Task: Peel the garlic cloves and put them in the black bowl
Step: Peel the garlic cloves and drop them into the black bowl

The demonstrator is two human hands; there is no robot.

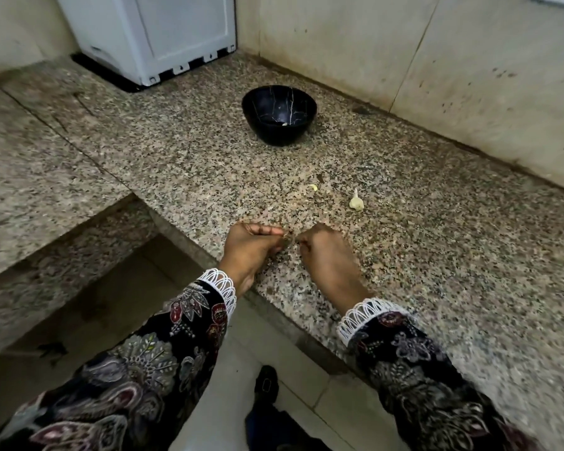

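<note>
A black bowl (279,113) with thin white veins stands on the granite counter (437,255) near the back wall; one small pale clove (285,124) lies inside it. My left hand (251,249) and my right hand (326,255) are close together over the counter's front edge, fingers curled, pinching something tiny between them that is mostly hidden. An unpeeled garlic clove (356,202) lies on the counter to the right beyond my hands. A smaller pale garlic piece (312,187) lies a little left of it.
A white appliance (163,37) stands at the back left corner. Tiled walls (437,60) bound the counter at the back and right. A lower granite ledge (39,177) runs to the left, with floor and a dark shoe (266,384) below.
</note>
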